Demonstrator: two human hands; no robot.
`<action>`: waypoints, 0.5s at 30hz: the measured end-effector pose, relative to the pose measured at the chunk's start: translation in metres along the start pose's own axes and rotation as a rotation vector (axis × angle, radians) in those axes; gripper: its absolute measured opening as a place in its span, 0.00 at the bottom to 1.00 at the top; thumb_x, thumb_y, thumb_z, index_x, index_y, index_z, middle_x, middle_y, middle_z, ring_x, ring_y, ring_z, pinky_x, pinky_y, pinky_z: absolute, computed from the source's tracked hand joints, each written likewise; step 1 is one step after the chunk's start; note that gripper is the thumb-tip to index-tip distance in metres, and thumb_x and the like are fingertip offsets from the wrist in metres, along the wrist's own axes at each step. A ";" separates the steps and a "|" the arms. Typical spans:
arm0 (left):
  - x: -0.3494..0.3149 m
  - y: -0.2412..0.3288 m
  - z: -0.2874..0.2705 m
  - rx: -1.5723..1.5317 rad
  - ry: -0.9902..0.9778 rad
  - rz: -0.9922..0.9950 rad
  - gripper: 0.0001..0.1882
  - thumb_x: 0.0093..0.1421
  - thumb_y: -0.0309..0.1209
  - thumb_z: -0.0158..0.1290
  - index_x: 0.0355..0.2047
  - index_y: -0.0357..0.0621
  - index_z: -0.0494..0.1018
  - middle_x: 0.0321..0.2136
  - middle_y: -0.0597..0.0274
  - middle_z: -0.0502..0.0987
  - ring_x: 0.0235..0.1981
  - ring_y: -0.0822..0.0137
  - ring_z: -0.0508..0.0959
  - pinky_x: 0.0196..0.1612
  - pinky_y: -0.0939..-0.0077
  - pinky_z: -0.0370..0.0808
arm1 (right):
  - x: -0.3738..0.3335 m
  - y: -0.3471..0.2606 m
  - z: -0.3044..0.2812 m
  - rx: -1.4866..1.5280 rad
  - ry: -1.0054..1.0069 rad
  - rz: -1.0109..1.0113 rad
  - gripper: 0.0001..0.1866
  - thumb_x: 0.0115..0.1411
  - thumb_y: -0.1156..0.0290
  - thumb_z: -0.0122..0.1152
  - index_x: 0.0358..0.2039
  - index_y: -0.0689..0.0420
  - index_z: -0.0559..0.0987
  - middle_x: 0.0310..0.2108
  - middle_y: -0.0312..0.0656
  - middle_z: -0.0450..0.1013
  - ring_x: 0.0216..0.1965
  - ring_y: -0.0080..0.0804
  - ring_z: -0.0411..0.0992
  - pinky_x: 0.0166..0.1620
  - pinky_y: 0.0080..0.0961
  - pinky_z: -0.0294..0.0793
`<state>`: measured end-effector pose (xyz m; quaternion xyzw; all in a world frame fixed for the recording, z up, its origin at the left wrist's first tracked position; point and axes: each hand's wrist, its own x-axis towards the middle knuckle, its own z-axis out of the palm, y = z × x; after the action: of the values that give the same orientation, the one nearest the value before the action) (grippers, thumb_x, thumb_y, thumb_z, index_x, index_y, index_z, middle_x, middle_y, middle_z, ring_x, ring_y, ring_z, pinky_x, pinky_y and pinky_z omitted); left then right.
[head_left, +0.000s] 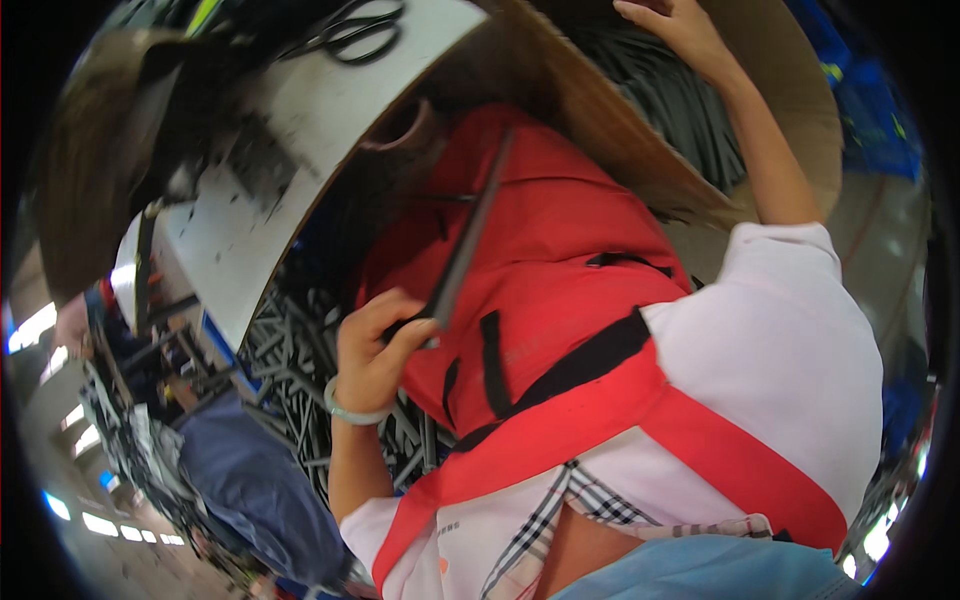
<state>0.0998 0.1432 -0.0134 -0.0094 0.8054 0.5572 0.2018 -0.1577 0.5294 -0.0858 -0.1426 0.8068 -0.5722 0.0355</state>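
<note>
My left hand (378, 345), with a pale bangle at its wrist, is closed with thumb and fingers around one end of a long dark grey strip (468, 245). The strip slants up and away across my red apron (560, 220), its far end free and a little blurred. My right hand (685, 35) reaches out over a cardboard box (600, 120) holding many long grey strips (680, 105). Its fingers are partly cut off by the upper edge; those in view look apart, and no held thing shows.
A white table (350, 105) with black-handled scissors (355, 35) stands at the far left. Short grey pieces (290, 350) lie heaped below it. Dark blue cloth (250, 480) is at the lower left, and blue bags (870, 110) sit beyond the box at right.
</note>
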 end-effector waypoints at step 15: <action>0.006 0.014 -0.093 -0.234 0.230 -0.021 0.11 0.60 0.30 0.60 0.39 0.34 0.79 0.26 0.64 0.80 0.24 0.76 0.77 0.29 0.81 0.75 | 0.012 -0.175 0.213 -0.571 -0.755 -0.762 0.15 0.48 0.67 0.64 0.37 0.56 0.76 0.25 0.51 0.75 0.31 0.53 0.75 0.35 0.44 0.73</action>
<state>0.0613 0.0658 0.0251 -0.1049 0.7528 0.6403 0.1113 -0.0891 0.2786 0.0057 -0.6185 0.7523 -0.2153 0.0722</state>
